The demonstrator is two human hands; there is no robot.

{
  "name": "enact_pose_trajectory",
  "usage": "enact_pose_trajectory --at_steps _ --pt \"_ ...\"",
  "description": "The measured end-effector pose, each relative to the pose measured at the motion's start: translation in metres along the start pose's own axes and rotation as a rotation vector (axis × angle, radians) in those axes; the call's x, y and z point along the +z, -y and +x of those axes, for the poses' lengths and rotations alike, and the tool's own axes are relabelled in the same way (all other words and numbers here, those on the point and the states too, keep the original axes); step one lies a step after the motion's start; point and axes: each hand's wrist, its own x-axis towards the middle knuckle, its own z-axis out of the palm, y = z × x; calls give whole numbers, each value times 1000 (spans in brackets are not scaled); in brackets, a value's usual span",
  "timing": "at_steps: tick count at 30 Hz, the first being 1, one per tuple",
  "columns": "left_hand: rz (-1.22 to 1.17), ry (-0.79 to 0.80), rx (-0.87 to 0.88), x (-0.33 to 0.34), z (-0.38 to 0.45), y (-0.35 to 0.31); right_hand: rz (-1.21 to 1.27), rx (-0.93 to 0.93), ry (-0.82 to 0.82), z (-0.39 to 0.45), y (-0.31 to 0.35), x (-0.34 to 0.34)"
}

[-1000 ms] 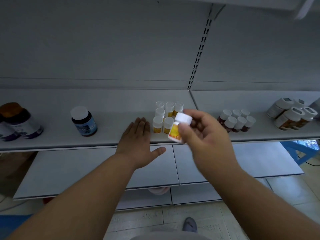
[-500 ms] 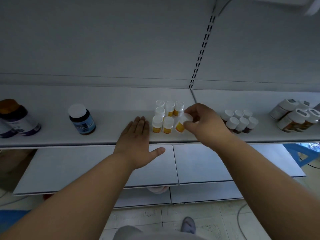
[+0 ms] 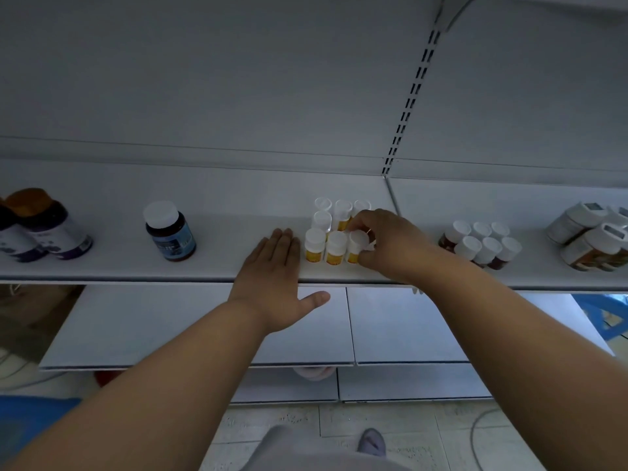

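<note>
- The right hand [image 3: 387,248] has brought the yellow-labelled pill bottle [image 3: 356,241] from mid-air down onto the shelf [image 3: 136,275], at the right end of the near row.
- Its fingers still curl round the bottle, so I judge only the release remains.
- The left hand [image 3: 272,266] stays flat, fingers straight, just left of the bottle cluster [image 3: 335,246].

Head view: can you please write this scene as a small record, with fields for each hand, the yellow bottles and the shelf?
right hand: grips the front-right bottle, which stands on the shelf
left hand: flat on the shelf edge, fingers straight, just left of the group
yellow bottles: upright, white caps, three in the front row, more behind
left hand touching the group: cannot tell
also on shelf: blue bottle at left, brown bottles at right
</note>
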Motion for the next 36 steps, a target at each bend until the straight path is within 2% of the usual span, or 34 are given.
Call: enact_pose_trajectory --at_steps 6,14,19,23,26,28,30,32,36 --pt "4 15 -15 -5 -2 -3 -24 -159 -136 16 20 -12" --pt "3 34 -24 -8 -3 -4 -249 -245 143 63 34 -16" --pt "-1 28 -19 -7 -3 -3 -287 -263 166 70 35 -19" --pt "-2 25 -15 -7 -3 -3 -242 -277 57 58 37 -39" --pt "-6 18 -12 -7 -3 -3 24 -181 -48 29 41 -58" --pt "-3 16 -10 -6 -3 -2 456 -76 -37 7 43 -58" --pt "-3 11 -8 -5 -3 -2 928 -31 -8 -13 45 -51" --pt "-3 5 -8 -4 -2 -2 1296 5 36 -28 47 -41" --pt "1 -10 -11 -2 -2 -2 1687 32 120 -45 54 -31"
